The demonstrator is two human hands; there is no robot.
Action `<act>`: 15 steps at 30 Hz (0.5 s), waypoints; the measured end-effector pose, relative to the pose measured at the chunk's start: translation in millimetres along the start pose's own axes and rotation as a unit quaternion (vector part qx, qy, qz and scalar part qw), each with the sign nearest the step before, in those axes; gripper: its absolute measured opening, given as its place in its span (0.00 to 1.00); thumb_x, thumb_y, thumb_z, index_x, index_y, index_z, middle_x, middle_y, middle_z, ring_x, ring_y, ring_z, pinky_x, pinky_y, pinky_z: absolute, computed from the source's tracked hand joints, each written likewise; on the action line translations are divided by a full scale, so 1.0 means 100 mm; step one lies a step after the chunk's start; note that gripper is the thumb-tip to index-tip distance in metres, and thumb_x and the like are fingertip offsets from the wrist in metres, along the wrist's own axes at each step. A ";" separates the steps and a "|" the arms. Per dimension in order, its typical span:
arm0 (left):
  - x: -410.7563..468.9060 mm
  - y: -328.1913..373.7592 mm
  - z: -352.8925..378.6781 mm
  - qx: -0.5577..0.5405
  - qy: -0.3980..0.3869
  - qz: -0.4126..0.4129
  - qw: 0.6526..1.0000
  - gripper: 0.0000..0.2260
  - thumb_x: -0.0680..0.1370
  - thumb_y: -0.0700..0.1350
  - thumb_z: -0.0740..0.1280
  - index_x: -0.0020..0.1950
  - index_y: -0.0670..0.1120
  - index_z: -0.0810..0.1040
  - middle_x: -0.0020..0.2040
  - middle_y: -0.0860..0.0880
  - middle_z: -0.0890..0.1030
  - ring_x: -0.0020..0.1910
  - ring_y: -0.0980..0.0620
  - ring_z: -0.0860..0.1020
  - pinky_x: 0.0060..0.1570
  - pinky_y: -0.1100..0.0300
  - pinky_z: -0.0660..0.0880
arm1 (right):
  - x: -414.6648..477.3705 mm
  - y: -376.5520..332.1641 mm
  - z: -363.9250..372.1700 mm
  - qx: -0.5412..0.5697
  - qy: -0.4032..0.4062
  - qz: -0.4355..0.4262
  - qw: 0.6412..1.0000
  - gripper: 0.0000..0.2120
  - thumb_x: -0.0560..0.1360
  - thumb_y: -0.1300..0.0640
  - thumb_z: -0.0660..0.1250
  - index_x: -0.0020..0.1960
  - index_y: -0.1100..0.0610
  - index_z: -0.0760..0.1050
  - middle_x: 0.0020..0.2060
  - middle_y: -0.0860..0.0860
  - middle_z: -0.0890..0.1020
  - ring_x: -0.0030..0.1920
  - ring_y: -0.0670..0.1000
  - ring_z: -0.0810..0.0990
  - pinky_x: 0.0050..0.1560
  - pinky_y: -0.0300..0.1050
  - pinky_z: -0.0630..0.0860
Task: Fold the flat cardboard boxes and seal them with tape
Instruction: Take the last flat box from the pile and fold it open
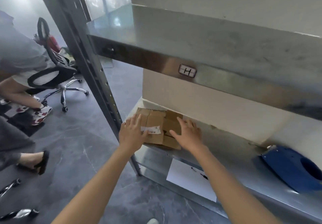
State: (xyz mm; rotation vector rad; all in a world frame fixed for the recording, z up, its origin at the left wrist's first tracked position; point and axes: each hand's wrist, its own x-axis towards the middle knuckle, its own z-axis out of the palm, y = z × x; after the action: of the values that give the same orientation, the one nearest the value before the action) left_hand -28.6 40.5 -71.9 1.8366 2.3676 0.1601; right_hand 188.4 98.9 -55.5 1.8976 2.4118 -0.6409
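Observation:
A stack of flat brown cardboard boxes (156, 119) lies on the lower metal shelf (231, 147), at its left end against the white wall. The top one carries a white barcode label (153, 129). My left hand (132, 133) lies with straight fingers on the stack's left part, partly over the label. My right hand (189, 134) is spread flat on the stack's right edge. A blue tape dispenser (292, 169) sits farther right on the same shelf.
An upper metal shelf marked H (187, 71) overhangs the stack. A steel upright (97, 77) stands just left of my left hand. A white sheet (190, 180) hangs from the shelf's front edge. Left on the grey floor are a seated person (20, 63), an office chair (57, 77) and another foot (36, 161).

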 end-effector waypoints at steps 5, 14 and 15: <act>0.17 -0.13 0.10 -0.019 -0.025 0.015 0.999 0.34 0.81 0.62 0.57 0.80 0.48 0.51 0.80 0.43 0.55 0.77 0.42 0.58 0.74 0.49 0.55 | 0.08 -0.18 0.19 0.045 -0.011 0.072 0.996 0.41 0.76 0.30 0.57 0.81 0.48 0.49 0.77 0.56 0.61 0.76 0.59 0.60 0.73 0.57 0.62; 0.25 -0.02 0.08 -0.187 -0.039 -0.023 0.981 0.37 0.79 0.57 0.66 0.80 0.45 0.51 0.74 0.42 0.64 0.71 0.42 0.63 0.69 0.48 0.64 | 0.10 -0.23 0.25 0.183 0.012 0.112 0.977 0.47 0.72 0.26 0.60 0.81 0.48 0.47 0.76 0.55 0.64 0.75 0.59 0.62 0.72 0.57 0.65; 0.24 0.01 0.06 -0.212 -0.031 -0.020 0.977 0.38 0.78 0.56 0.67 0.80 0.46 0.51 0.74 0.43 0.63 0.71 0.42 0.63 0.68 0.48 0.65 | 0.08 -0.21 0.22 0.211 0.022 0.113 0.971 0.47 0.71 0.26 0.61 0.81 0.47 0.47 0.77 0.54 0.64 0.75 0.58 0.62 0.72 0.58 0.65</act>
State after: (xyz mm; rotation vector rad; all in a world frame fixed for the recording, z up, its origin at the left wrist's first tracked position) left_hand -33.0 63.9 -78.7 1.5670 2.1174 0.5475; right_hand 161.6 95.7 -71.8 2.3138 2.1607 -1.1794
